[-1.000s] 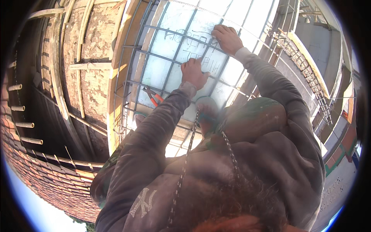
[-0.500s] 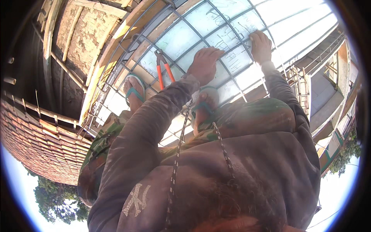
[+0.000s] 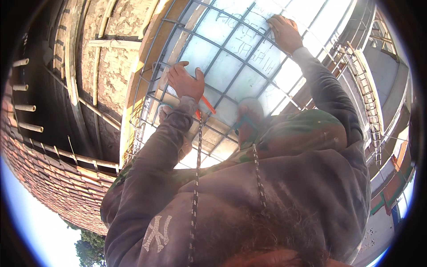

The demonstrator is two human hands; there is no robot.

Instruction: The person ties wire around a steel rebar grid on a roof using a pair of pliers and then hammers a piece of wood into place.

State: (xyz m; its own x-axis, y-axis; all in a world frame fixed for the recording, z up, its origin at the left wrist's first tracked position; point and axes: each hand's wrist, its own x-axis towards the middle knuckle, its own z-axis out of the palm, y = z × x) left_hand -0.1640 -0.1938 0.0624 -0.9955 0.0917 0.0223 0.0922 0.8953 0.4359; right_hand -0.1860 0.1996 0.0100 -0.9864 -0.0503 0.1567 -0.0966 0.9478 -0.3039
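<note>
Left hand (image 3: 186,82) fingers curled on rebar grid (image 3: 231,66), orange-handled tool (image 3: 205,106) just beneath; right hand (image 3: 284,32) fingers gripping a bar

Harsh sunlight, glare, strong fisheye bending

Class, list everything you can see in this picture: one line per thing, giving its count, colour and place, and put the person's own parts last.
Rebar grid: one, dark steel, over the pale panel, upper middle.
Panel: one, pale bluish white, under the grid.
Pliers: one, orange handles, beside the left wrist on the grid.
Timber formwork: several beams, tan, upper left.
Brick wall: one, reddish, lower left.
Protruding rods: several, pale, left edge.
Scaffold: one, metal, right side.
Tree: one, green, bottom left.
Hoodie cords: two, black and white, centre.
Left hand: bare, on the grid.
Right hand: bare, gripping a grid bar, top.
</note>
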